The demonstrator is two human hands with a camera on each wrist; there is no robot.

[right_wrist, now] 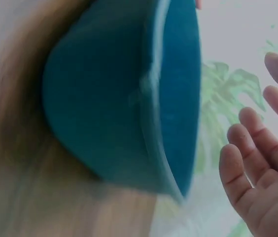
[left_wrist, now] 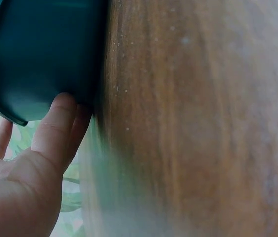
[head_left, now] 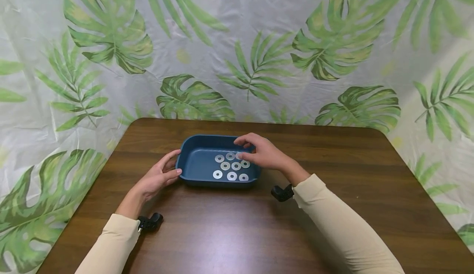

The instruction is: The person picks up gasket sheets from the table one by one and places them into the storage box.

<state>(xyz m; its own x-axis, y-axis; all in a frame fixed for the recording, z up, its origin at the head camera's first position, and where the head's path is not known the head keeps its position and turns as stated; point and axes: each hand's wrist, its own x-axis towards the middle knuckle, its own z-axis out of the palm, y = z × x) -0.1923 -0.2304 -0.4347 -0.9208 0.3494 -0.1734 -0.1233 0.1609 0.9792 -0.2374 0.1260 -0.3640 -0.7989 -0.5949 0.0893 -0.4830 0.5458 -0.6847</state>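
Note:
A dark blue rectangular bin point(head_left: 200, 177) stands on the table. Several flat silver washers point(head_left: 225, 166) lie spread over the right half of its floor. My left hand point(head_left: 157, 179) touches the bin's left end. In the left wrist view, fingertips point(left_wrist: 62, 103) of that hand rest against the outer wall, and its fingers look fairly straight. Over the bin's right end hovers my right hand point(head_left: 264, 152), partly covering a washer. In the right wrist view its fingers point(right_wrist: 250, 143) are loosely bent and apart, with nothing visible between them.
The brown wooden table point(head_left: 229, 228) extends around the bin on all sides. Behind it hangs a pale cloth point(head_left: 266, 15) with green leaf prints. Each wrist carries a small black device, one point(head_left: 149, 222) at the left sleeve and another point(head_left: 283, 192) at the right.

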